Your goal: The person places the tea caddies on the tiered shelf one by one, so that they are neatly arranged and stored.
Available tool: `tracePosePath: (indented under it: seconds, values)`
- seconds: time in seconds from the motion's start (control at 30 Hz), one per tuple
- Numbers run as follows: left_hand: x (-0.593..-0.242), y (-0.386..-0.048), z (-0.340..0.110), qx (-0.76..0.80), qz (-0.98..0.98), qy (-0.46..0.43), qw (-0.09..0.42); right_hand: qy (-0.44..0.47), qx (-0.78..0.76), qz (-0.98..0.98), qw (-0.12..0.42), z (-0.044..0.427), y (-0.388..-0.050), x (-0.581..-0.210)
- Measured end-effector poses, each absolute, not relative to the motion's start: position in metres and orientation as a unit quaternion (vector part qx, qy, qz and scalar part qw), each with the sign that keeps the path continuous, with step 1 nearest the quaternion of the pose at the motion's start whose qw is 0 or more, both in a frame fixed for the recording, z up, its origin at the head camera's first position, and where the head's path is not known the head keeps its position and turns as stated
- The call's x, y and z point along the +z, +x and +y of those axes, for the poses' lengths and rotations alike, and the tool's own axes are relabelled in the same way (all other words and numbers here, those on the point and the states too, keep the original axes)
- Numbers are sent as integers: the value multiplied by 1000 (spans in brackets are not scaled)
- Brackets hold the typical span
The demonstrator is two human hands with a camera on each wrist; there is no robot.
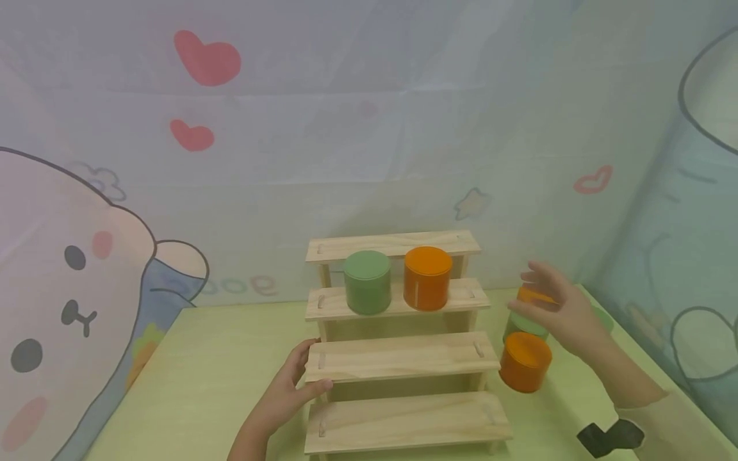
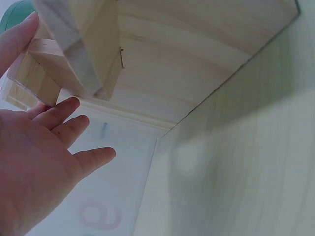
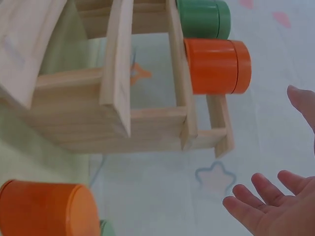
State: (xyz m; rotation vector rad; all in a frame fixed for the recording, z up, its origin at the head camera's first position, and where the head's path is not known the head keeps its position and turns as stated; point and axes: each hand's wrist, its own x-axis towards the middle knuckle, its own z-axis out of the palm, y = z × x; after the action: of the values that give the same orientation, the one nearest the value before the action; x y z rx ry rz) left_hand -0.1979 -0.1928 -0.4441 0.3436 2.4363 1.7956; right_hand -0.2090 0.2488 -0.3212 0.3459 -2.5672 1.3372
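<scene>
A four-tier wooden step rack [image 1: 403, 358] stands in the middle. My left hand [image 1: 285, 390] holds the left end of its second tier from the bottom, thumb on the front edge. In the left wrist view several fingers of the left hand [image 2: 44, 162] spread out beside the wood. A green canister [image 1: 368, 283] and an orange canister [image 1: 427, 282] sit side by side on the third tier. My right hand [image 1: 567, 314], fingers apart and holding nothing, hovers over the canisters on the right. Nearest there is another orange canister [image 1: 525, 363].
Behind that orange canister are a green canister [image 1: 521, 326] and another orange one [image 1: 533, 294], both partly hidden by my right hand. Something green [image 1: 602, 318] shows past the wrist. A printed cloth [image 1: 323, 128] hangs behind the pale table [image 1: 190, 384].
</scene>
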Motion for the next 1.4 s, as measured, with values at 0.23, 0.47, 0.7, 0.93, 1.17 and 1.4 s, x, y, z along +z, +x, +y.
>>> tracePosePath:
  seconds: [0.23,0.47,0.7,0.93,1.17,1.4]
  values:
    - [-443,-197,-194,589,799,109,50,109,444,-882,115,267,-200,-342]
    - [-442,-197,-193,593,796,105,51,84,437,-889,110,281,-196,-371]
    - [-442,-197,-192,596,794,105,50,42,452,-887,88,294,-196,-404]
    - [-442,-196,-193,594,796,106,50,3,464,-883,69,297,-197,-426]
    - [-442,-196,-193,594,796,104,49,-8,472,-880,52,295,-199,-437]
    - [-442,-197,-192,601,791,104,49,-13,479,-877,35,292,-201,-445]
